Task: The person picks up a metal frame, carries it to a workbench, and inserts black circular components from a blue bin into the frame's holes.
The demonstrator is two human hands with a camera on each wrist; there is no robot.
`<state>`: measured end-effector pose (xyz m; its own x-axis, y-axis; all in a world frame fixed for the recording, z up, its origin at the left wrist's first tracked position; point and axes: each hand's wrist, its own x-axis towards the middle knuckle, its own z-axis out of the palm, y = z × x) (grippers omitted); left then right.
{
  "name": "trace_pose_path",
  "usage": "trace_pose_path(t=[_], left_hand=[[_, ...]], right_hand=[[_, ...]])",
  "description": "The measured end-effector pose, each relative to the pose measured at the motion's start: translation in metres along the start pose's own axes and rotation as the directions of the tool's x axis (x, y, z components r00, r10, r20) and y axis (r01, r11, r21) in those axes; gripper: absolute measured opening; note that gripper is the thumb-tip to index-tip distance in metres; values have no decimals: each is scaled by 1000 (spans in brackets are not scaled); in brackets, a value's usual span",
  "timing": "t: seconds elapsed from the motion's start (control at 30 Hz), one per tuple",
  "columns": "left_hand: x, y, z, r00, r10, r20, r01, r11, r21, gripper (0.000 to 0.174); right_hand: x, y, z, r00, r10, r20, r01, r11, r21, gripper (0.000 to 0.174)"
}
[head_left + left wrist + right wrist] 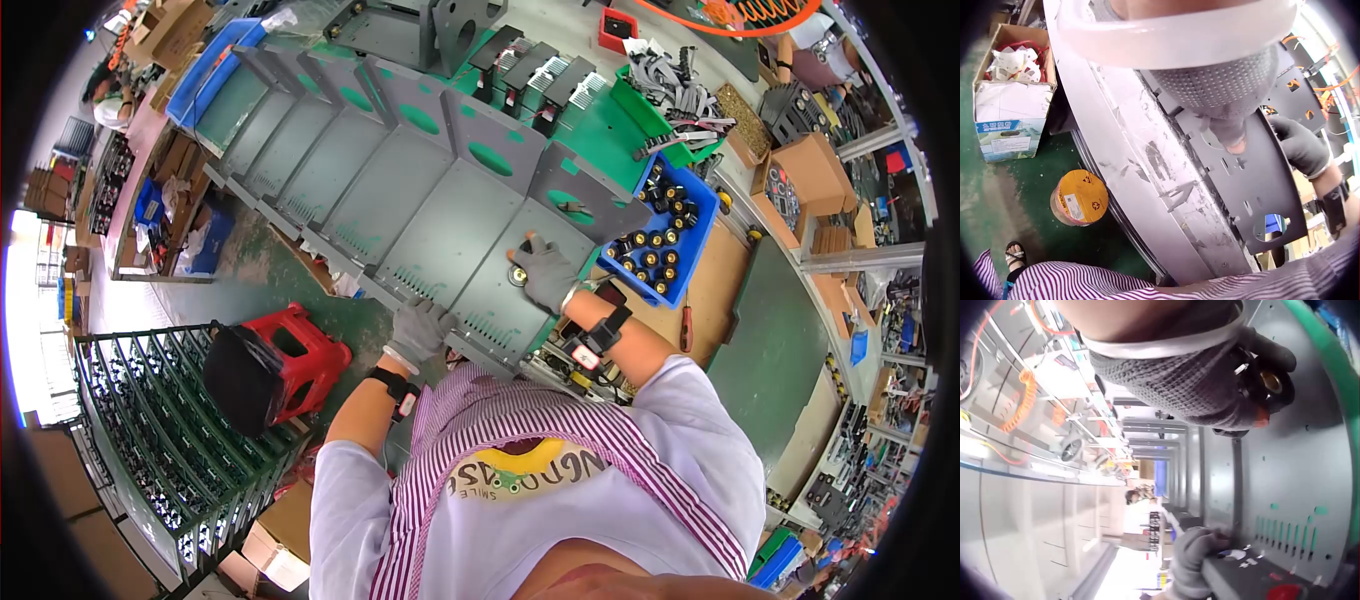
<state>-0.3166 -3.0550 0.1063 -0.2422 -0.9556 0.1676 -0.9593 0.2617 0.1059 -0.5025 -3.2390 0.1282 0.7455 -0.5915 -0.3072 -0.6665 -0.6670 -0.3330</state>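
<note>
A long grey sheet-metal frame (390, 220), split by upright dividers, lies across the bench. My gloved right hand (550, 277) is over its nearest right-hand bay. Between thumb and fingers it holds a small black wheel-like part (1271, 381) with a brass-coloured centre, low over the grey panel. Bare fingertips stick out of the glove. My gloved left hand (422, 328) grips the frame's near edge, beside a row of slots (1285, 537); its fingers bend over the flange in the right wrist view.
A blue bin (705, 240) of similar black parts stands right of the frame, with a screwdriver (687, 328) below it. A green bin (640, 110) and grey strips sit behind. On the left are a red stool (310, 350) and a rack (170, 430) of small parts.
</note>
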Motion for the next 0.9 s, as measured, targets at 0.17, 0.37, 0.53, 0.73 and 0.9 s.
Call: trace_pose_path(t=[0.17, 0.37, 0.53, 0.73, 0.9], left_hand=[[-5, -3, 9, 1000, 4, -19, -4, 1000, -10, 12], [-7, -5, 15, 999, -8, -34, 8, 1000, -9, 5], [-10, -3, 14, 1000, -21, -15, 20, 1000, -18, 6], [-5, -4, 17, 996, 19, -88, -25, 997, -67, 16], [4, 0, 10, 992, 54, -112, -59, 997, -44, 16]], right_hand=[[-9, 32, 0, 992, 119, -36, -100, 938, 333, 53], [-19, 62, 28, 908, 250, -335, -32, 840, 541, 54], [11, -35, -12, 938, -91, -333, 258, 825, 502, 50], [76, -91, 27, 985, -165, 47, 164, 986, 23, 41], [-26, -17, -14, 898, -277, -343, 365, 903, 227, 36]])
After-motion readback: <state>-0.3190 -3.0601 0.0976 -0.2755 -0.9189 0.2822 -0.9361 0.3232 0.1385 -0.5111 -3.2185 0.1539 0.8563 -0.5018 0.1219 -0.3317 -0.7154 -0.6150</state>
